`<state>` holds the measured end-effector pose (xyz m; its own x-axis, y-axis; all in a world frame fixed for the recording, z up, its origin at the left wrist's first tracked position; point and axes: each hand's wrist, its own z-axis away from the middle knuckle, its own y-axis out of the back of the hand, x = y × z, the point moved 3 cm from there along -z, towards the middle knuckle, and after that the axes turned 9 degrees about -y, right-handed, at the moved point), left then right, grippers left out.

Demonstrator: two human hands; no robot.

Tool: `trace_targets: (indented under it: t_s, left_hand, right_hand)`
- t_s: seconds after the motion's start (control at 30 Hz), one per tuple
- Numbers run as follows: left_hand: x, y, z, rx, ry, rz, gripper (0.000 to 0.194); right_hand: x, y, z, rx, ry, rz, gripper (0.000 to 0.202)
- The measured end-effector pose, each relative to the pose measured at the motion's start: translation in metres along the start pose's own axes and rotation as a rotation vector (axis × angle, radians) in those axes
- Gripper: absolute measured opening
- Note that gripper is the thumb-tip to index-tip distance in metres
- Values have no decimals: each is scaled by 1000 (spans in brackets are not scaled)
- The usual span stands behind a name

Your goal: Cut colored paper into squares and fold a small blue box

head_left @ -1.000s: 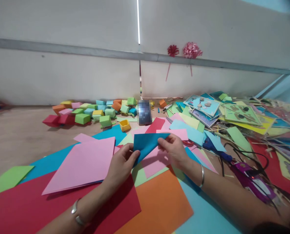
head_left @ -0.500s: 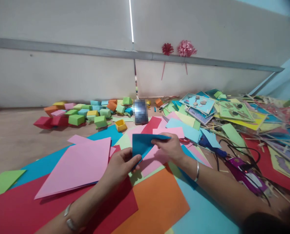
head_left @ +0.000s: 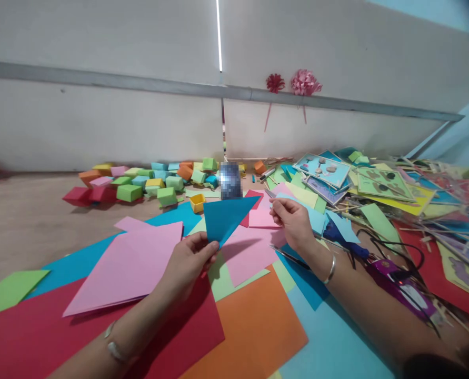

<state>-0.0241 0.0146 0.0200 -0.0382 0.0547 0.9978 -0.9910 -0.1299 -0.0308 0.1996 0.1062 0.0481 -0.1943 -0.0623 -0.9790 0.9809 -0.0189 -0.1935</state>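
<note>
My left hand point(head_left: 195, 255) pinches the lower corner of a blue sheet of paper point(head_left: 226, 216). The sheet has a triangular outline and stands raised above the pink sheets. To its right, apart from the paper, is my right hand point(head_left: 294, 221), thumb and fingers closed together; whether anything is between them cannot be made out. A grey blade point(head_left: 271, 194) lies just beyond its fingertips. Below the hand, a dark pointed blade point(head_left: 291, 257) shows over a blue sheet point(head_left: 307, 281). A stack of pink paper point(head_left: 133, 268) rests left of my left hand.
Several folded paper boxes point(head_left: 129, 193) spread along the wall. Large red point(head_left: 179, 337), orange point(head_left: 253, 331) and light blue point(head_left: 332, 337) sheets cover the front. At right are a purple device point(head_left: 400, 289) with black cables, decorated cards point(head_left: 323, 170) and thin sticks.
My right hand has let go of the blue paper and moved right. My left hand still holds the paper, which now shows as a flat triangle. The dark blade below my right hand has come into view.
</note>
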Motion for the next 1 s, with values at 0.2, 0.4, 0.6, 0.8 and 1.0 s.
trace_targets:
  t_s: [0.2, 0.4, 0.6, 0.8, 1.0]
  left_hand:
    - [-3, -6, 6, -74, 36, 60, 36]
    - [-8, -19, 18, -274, 134, 45, 38]
    - [-13, -13, 9, -292, 104, 2, 40]
    - [-12, -11, 8, -257, 114, -2, 40]
    - [-8, -14, 10, -323, 136, -22, 35]
  right_hand:
    - [17, -34, 39, -403, -243, 135, 37]
    - [28, -38, 49, -381, -291, 250, 27]
    - [10, -10, 12, -169, -153, 98, 30]
    - [1, 2, 0, -59, -77, 43, 32]
    - [1, -9, 11, -308, -145, 234, 38]
